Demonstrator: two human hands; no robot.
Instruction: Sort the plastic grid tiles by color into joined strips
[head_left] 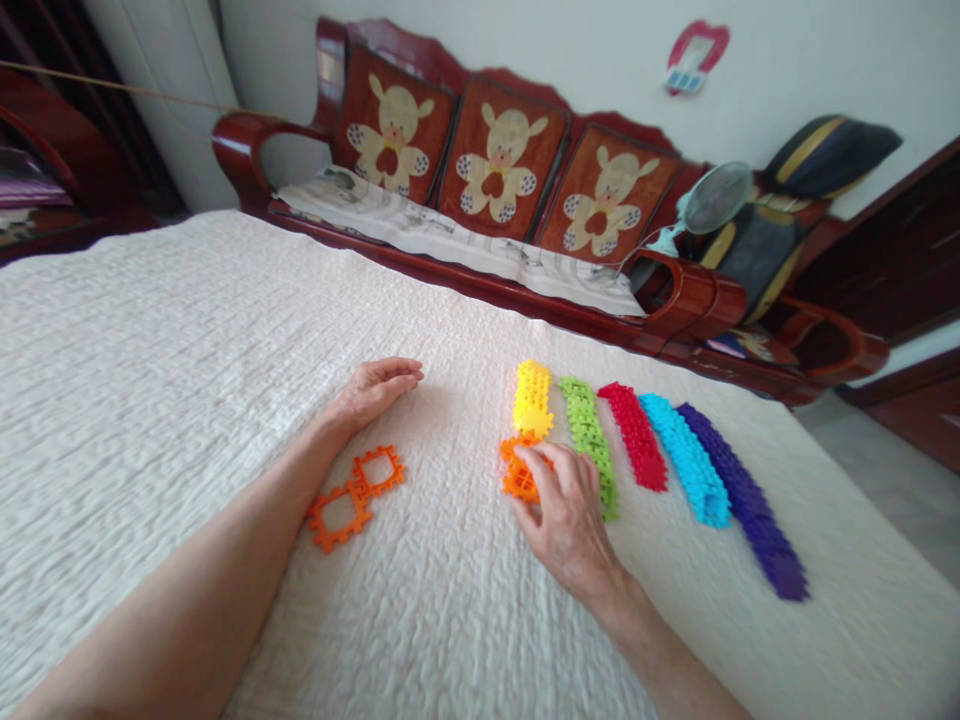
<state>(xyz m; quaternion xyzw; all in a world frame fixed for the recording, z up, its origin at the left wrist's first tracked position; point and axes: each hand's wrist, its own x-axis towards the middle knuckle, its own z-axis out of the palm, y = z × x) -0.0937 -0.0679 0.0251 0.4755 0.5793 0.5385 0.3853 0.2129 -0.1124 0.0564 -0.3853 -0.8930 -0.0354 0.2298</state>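
Right hand (568,507) pinching orange interlocking blocks (517,480), left hand (379,388) kinda near orange frames (361,489), purple strip (741,487) closest to right edge of quilt (187,340).

No labels can be read; no numbers either.

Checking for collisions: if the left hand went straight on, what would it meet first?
Probably the yellow strip near its far end; depth is unclear, and the left hand could just miss it.
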